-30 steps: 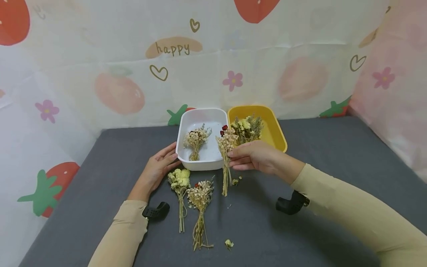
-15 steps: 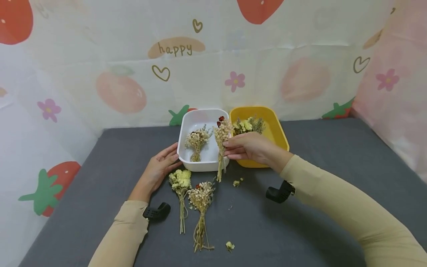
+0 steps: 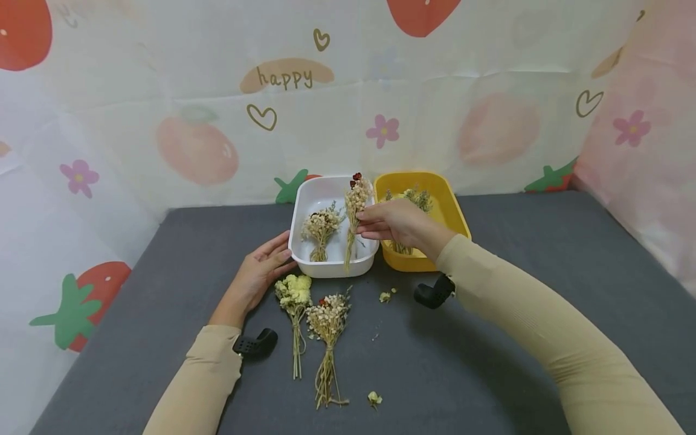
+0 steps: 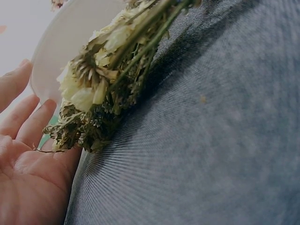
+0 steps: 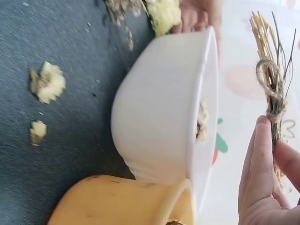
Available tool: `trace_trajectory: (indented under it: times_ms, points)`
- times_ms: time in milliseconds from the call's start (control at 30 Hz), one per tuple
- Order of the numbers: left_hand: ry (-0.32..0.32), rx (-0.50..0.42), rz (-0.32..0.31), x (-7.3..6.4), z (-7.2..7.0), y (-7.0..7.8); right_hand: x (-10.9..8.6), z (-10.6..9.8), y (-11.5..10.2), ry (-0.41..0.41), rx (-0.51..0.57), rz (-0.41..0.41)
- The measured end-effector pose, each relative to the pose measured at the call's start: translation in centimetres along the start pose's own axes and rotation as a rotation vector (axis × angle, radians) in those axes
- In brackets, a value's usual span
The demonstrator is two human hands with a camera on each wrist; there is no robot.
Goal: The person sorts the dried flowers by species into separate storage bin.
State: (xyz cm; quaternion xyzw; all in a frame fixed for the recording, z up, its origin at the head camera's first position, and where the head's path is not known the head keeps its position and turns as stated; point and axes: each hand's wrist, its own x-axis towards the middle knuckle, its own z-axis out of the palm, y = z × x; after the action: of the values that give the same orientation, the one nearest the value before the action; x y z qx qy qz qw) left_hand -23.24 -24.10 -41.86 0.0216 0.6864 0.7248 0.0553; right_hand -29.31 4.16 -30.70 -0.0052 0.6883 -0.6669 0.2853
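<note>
My right hand [image 3: 394, 223] pinches a dried flower bouquet [image 3: 353, 211] by its stems, cream blooms and dark red heads up, over the right side of the white tray [image 3: 334, 270]. In the right wrist view, twine wraps the stems of this bouquet [image 5: 271, 89] just past the fingertips. My left hand [image 3: 255, 277] rests its relaxed fingers against the white tray's left front corner. A cream bouquet [image 3: 321, 229] lies inside that tray. Beside the left hand, a yellow-headed bouquet [image 3: 295, 296] lies on the table; in the left wrist view its blooms [image 4: 84, 89] are close to the palm.
A yellow tray [image 3: 454, 211] stands against the white one's right side, holding a bouquet [image 3: 421, 198] partly hidden by the right hand. Another cream bouquet [image 3: 327, 320] lies in front on the grey tablecloth [image 3: 462, 362]. Loose bits such as a fallen bloom [image 3: 374, 398] are scattered about.
My right hand has carried the bouquet left and away from me, from in front of the gap between the trays to above the white tray. The left hand stays put.
</note>
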Motion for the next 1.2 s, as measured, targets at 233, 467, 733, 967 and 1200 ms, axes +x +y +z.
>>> trace_trajectory:
  times_ms: [233, 467, 733, 967, 1200]
  points:
    - [-0.002, -0.005, 0.004, 0.1, 0.1, -0.2, 1.4, 0.0, -0.8, 0.018, 0.002, 0.007]
    - [-0.001, 0.003, 0.002, 0.3, 0.2, -0.2, 2.9, 0.3, -0.9, 0.065, -0.001, 0.004]
    - [-0.003, 0.003, 0.009, 0.2, 0.2, -0.1, 4.8, 1.2, -0.9, 0.086, 0.022, 0.012]
    - [-0.006, 0.012, 0.007, 0.2, 0.2, -0.1, 5.9, 2.4, -0.5, 0.080, -0.037, 0.018]
    - [-0.001, 0.004, 0.001, 0.1, 0.0, -0.1, 6.6, 3.5, 0.4, 0.091, -0.114, -0.002]
